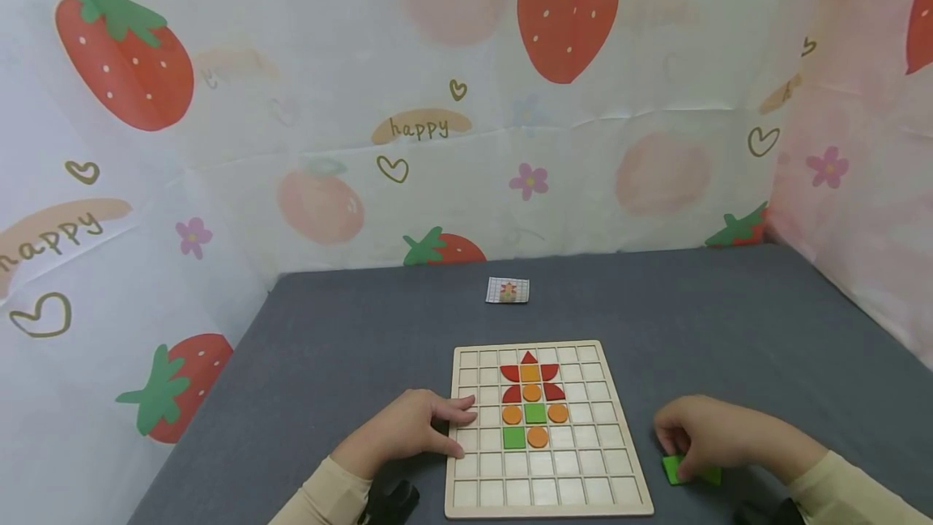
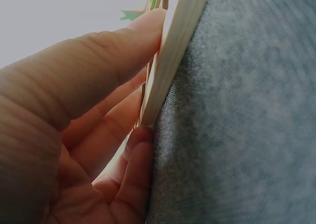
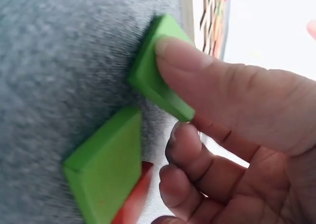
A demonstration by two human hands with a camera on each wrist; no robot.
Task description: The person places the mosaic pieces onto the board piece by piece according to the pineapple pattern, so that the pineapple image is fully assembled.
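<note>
A wooden grid board lies on the table, bearing a figure of red, orange and green pieces. Its lower rows hold green squares and orange discs. At the board's left edge rests my left hand, fingers extended over the rim; in the left wrist view the thumb touches that edge. To the right of the board, my right hand pinches a green square tile, its thumb across the face. Beside that tile lies another green tile, with a red piece partly hidden behind it.
A small printed card showing a similar figure lies beyond the board. The dark grey cloth covers the table. Strawberry-printed sheets hang along the back and sides.
</note>
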